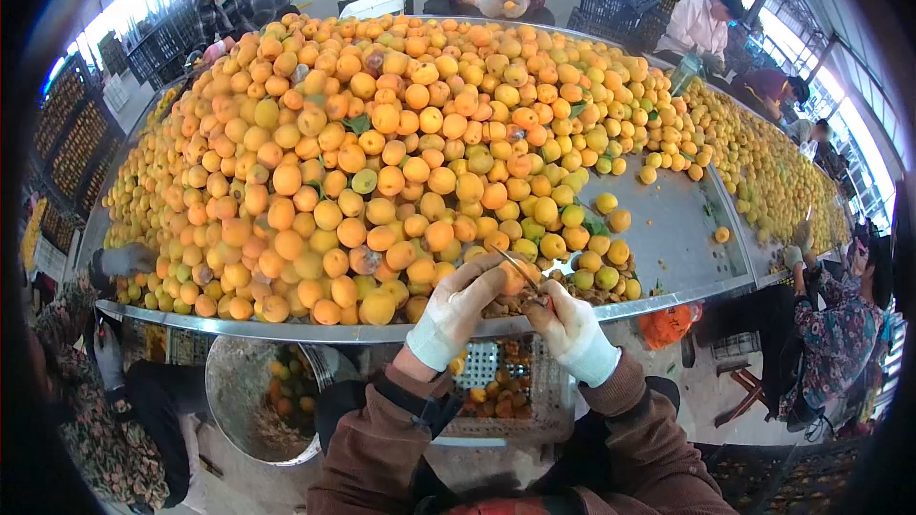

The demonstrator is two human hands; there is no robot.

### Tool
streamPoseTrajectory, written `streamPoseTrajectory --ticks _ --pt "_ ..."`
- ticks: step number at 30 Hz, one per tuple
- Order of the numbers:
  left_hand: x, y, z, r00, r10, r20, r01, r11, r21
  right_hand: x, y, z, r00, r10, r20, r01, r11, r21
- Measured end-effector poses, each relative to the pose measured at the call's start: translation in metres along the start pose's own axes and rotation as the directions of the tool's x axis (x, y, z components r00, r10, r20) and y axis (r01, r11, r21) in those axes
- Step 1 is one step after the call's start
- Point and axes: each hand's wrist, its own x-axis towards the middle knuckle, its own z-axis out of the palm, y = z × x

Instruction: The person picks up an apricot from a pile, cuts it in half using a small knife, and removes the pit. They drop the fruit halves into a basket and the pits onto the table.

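Observation:
My left hand (456, 313), in a white glove, is wrapped round an orange apricot (518, 277) at the near edge of the metal table. Facing it, my right hand (571, 326), also gloved, is closed on a small knife (516, 269), whose thin blade lies against the fruit. Beyond both hands rises a large heap of apricots (382, 162). Below them, a plastic crate (496, 424) holds more fruit.
A metal bucket (229, 401) with some fruit stands at the lower left. The table's metal rim (286, 331) runs across in front of me. Co-workers sit around the table, one at the right (840, 334). An orange bag (668, 326) hangs below the rim.

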Motion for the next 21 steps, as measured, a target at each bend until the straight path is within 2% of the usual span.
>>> streamPoseTrajectory --ticks 1,2,3,5,6,8,9,11,12,13,14,15,16,17,19,20,21 --pt "0.003 0.010 -0.003 0.982 -0.188 0.020 0.188 0.964 -0.190 -0.001 0.002 0.003 0.999 -0.027 -0.022 0.027 1.000 -0.008" --pt "0.004 0.016 -0.005 0.930 -0.360 0.073 0.361 0.858 -0.366 -0.001 0.003 0.005 0.998 -0.055 -0.044 0.054 0.998 -0.016" --pt "0.004 0.016 -0.003 0.932 -0.354 0.072 0.354 0.856 -0.376 -0.002 0.005 0.005 0.998 -0.054 -0.042 0.053 0.998 -0.029" --pt "0.001 0.019 -0.004 0.943 -0.326 0.062 0.329 0.891 -0.314 -0.003 0.005 0.009 0.971 -0.230 -0.067 0.216 0.962 -0.168" --pt "0.001 0.023 -0.005 0.942 -0.330 0.062 0.333 0.890 -0.311 -0.003 0.004 0.011 0.971 -0.229 -0.067 0.216 0.963 -0.163" --pt "0.001 0.029 -0.004 0.934 -0.348 0.081 0.354 0.868 -0.348 -0.002 0.001 0.014 0.990 -0.105 -0.098 0.110 0.993 0.038" --pt "-0.001 0.026 -0.004 0.931 -0.358 0.075 0.361 0.868 -0.341 -0.003 0.002 0.019 0.990 -0.107 -0.091 0.111 0.992 0.050" --pt "-0.001 0.020 -0.003 0.966 -0.250 0.067 0.258 0.908 -0.329 -0.004 0.005 0.023 0.988 -0.062 -0.143 0.075 0.993 0.089" --pt "-0.001 0.028 -0.002 0.949 -0.309 0.066 0.314 0.898 -0.308 -0.005 -0.001 0.020 0.994 -0.016 -0.104 0.027 0.994 0.102" --pt "-0.001 0.022 -0.001 0.989 -0.148 0.001 0.148 0.989 -0.005 -0.004 0.001 0.022 0.996 -0.031 -0.084 0.040 0.993 0.109" --pt "-0.001 0.011 -0.001 0.995 0.098 -0.018 -0.090 0.959 0.270 -0.004 0.006 0.027 0.988 -0.023 -0.154 0.036 0.996 0.086" --pt "-0.001 0.004 -0.001 0.947 0.319 0.034 -0.287 0.794 0.536 -0.001 0.010 0.034 0.977 -0.020 -0.213 0.036 0.997 0.071" --pt "-0.002 0.008 0.004 0.979 0.173 -0.109 -0.123 0.923 0.364 0.001 0.007 0.037 0.968 -0.010 -0.250 0.036 0.995 0.097" --pt "-0.002 0.010 0.012 0.975 0.006 -0.224 0.028 0.988 0.151 0.007 0.022 0.042 0.952 -0.138 -0.272 0.179 0.975 0.134" --pt "-0.005 0.004 0.027 0.926 -0.068 -0.372 0.021 0.992 -0.127 0.004 0.015 0.044 0.966 -0.030 -0.255 0.057 0.994 0.098" --pt "-0.006 0.005 0.030 0.909 -0.199 -0.365 0.053 0.926 -0.373 0.004 0.014 0.050 0.970 -0.036 -0.241 0.065 0.992 0.110" --pt "-0.008 0.002 0.028 0.906 -0.197 -0.376 0.050 0.929 -0.367 0.005 0.014 0.053 0.964 -0.045 -0.261 0.062 0.996 0.058"
